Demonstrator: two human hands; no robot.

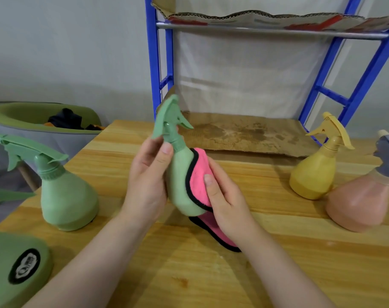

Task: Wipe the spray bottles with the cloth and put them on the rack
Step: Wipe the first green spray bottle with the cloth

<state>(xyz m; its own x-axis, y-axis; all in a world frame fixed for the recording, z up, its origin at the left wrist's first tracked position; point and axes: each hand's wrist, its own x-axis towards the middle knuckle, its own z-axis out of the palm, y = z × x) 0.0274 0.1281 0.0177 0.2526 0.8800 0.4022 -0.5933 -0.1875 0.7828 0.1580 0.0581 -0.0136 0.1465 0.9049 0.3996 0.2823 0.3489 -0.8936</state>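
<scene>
Green spray bottle was tilted above the middle of the surface, left hand fingers closed round its neck to steady it while the right hand pressed the pink cloth against its side, rack at the far edge.

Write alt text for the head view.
Left hand holds a green spray bottle while the right hand wipes it with a pink cloth; green, yellow and pink bottles wait before an empty blue rack.
</scene>
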